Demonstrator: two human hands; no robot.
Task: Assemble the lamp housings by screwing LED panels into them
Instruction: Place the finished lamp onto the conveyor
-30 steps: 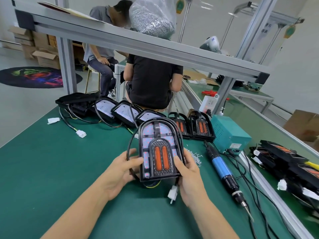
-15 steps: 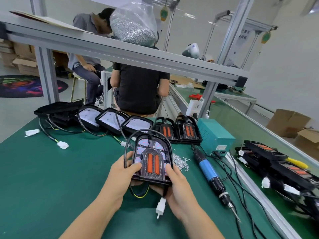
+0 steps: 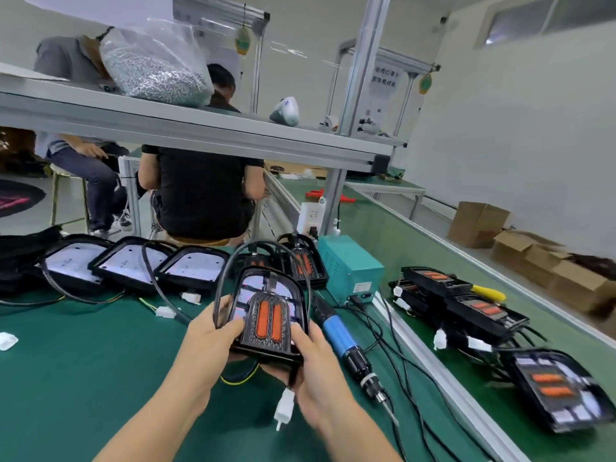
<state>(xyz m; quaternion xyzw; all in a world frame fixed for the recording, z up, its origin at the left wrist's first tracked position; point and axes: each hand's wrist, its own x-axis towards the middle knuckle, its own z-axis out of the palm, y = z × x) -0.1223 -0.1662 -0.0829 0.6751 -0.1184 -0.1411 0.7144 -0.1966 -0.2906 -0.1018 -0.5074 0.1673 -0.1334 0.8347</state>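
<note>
Both hands hold one lamp housing [image 3: 266, 315] above the green table [image 3: 83, 378], at the centre of the view. The left hand [image 3: 210, 341] grips its left edge, thumb curled over the rim; the right hand [image 3: 316, 365] cups its lower right corner, thumb on top. A white plug [image 3: 284, 408] dangles at 6 o'clock beneath it. At 3 o'clock lies a blue screwdriver [image 3: 343, 341], tip towards the person. Farther, at 10 o'clock, a row of housings [image 3: 133, 265] lies face down. At 1 o'clock stands a teal box [image 3: 350, 265].
</note>
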